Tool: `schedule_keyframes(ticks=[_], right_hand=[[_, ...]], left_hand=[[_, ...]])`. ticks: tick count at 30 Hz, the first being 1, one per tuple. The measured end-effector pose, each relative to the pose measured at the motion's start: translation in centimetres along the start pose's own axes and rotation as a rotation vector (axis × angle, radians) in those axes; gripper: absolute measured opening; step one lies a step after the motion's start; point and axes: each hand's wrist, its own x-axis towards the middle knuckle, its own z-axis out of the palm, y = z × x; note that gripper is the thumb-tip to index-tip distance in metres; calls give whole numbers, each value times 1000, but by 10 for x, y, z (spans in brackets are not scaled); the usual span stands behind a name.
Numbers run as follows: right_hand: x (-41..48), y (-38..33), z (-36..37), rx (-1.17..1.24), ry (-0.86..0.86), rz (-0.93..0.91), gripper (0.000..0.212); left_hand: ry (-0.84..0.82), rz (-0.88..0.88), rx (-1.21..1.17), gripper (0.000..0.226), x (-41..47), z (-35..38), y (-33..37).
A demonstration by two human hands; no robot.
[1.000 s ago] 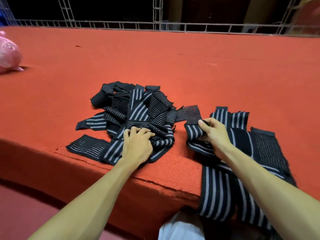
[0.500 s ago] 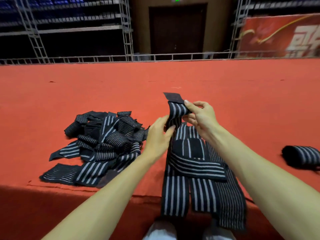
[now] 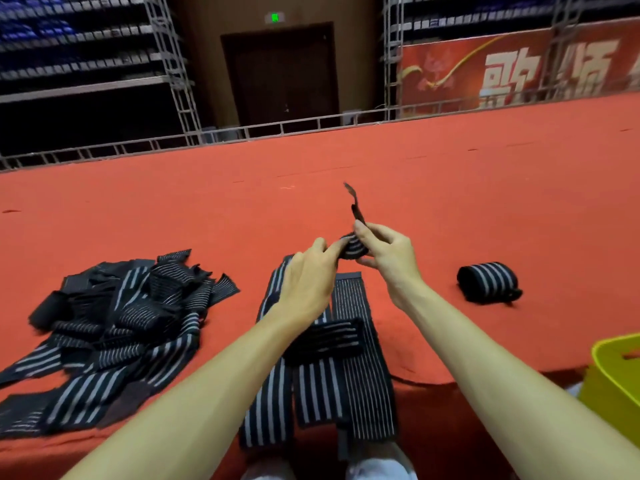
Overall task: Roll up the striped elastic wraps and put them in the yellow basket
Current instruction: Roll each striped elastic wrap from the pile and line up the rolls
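1. Head view: both grips meet above the red carpeted platform (image 3: pixel 450 188), on the partly rolled wrap (image 3: pixel 354 248).
2. Your right grip (image 3: pixel 388 254) is clamped round the small coil with fingers curled. Your left grip (image 3: pixel 308 275) pinches the coil's near side between thumb and forefinger. Neither grip is apart.
3. Judged purpose: the two-sided hold keeps the coil tight, since stretch fabric tends to spring open. A dark tab end (image 3: pixel 354 206) stands up from the coil. It is probably a fastening patch, but its texture cannot be told.
4. The wrap's free length appears to run toward you among the flat wraps (image 3: pixel 270 393), which drape over the platform's near edge. Lying straight, it should feed into the coil without twisting.
5. Material: limp woven elastic, black with pale lengthwise stripes. One flat strip carries finer stripes than the others.
6. The finished roll (image 3: pixel 488 280) is a squat cylinder on the platform to your right, well apart from both grips and not in the basket.
7. The loose pile (image 3: pixel 114 323) of unrolled wraps lies tangled to your left.
8. The yellow basket (image 3: pixel 609 386) sits at lower right, partly out of frame. It looks smooth and rigid, and its contents cannot be seen.
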Motion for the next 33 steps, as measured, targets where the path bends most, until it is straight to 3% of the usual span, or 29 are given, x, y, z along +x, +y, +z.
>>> schedule_keyframes(ticks=[2, 4, 7, 10, 14, 16, 19, 21, 26, 30, 33], right_hand=[[3, 9, -12, -11, 49, -9, 14], [9, 17, -21, -17, 116, 22, 18], [16, 20, -30, 26, 188, 75, 16], [26, 11, -34, 242, 202, 153, 10], [34, -13, -31, 481, 106, 211, 10], [38, -29, -25, 541, 11, 231, 14], [46, -53, -9, 599, -42, 219, 17], [53, -64, 1, 590, -13, 246, 18], [63, -81, 18, 593, 59, 292, 9], [59, -95, 34, 744, 82, 233, 22], [50, -94, 55, 706, 85, 260, 30]], left_hand=[[-12, -17, -60, 40, -1, 14, 5], [-52, -31, -216, 39, -3, 21, 7], [-162, -6, -456, 59, -5, 22, 4], [-210, -40, -565, 64, -2, 22, -10], [-608, -235, -1017, 94, 9, 9, -25], [-742, -242, -1036, 81, 9, 0, -26], [-923, -125, -927, 41, 2, -4, -30], [-851, -137, -953, 29, -4, -6, -32], [-617, -185, -1123, 30, -7, -48, -30], [-424, -218, -1163, 22, -7, -83, -46], [-319, -264, -1233, 11, -16, -103, -67]])
